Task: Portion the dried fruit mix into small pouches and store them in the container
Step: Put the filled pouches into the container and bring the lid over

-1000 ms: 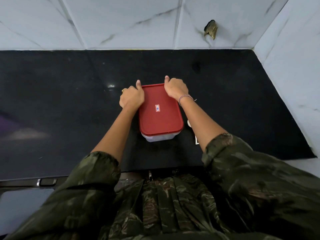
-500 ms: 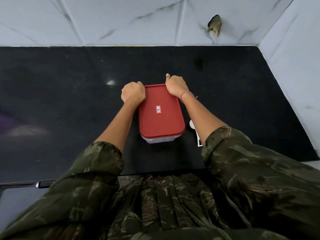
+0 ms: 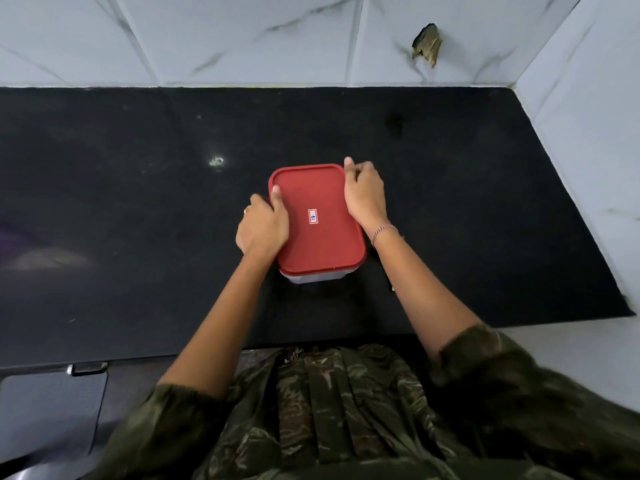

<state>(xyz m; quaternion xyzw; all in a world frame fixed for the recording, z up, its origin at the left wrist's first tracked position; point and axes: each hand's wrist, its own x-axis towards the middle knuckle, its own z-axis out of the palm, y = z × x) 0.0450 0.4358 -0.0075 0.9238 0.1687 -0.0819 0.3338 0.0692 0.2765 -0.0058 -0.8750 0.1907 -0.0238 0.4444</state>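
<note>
Head view is showing a red rectangular plastic lid [image 3: 317, 216] sitting on a clear plastic container [image 3: 311, 277], which is resting near the middle of the black stone table [image 3: 138, 202].

Change: the left hand [image 3: 263, 230] is no longer working at the far left corner of the lid, having slid toward the person along the left rim to about its midpoint. The right hand [image 3: 365, 195] is remaining at the far right corner. This is reading as a press-down sequence travelling around the rim. By that judgement the lid is being seated, and the task is nearing its final storage step. No pouches or dried fruit are showing, and the lid is hiding the contents of the container.

Left hand: it is clasping the left rim, with the thumb [image 3: 276, 194] lying on top of the lid and the other fingers curling down over the edge, out of sight.

Right hand: it is gripping the far right corner, with the thumb [image 3: 348, 164] pressing at the corner and the fingers wrapping over the right edge. A thin bracelet [image 3: 384, 232] is circling that wrist.

A small white sticker [image 3: 312, 216] is marking the middle of the lid.
</note>
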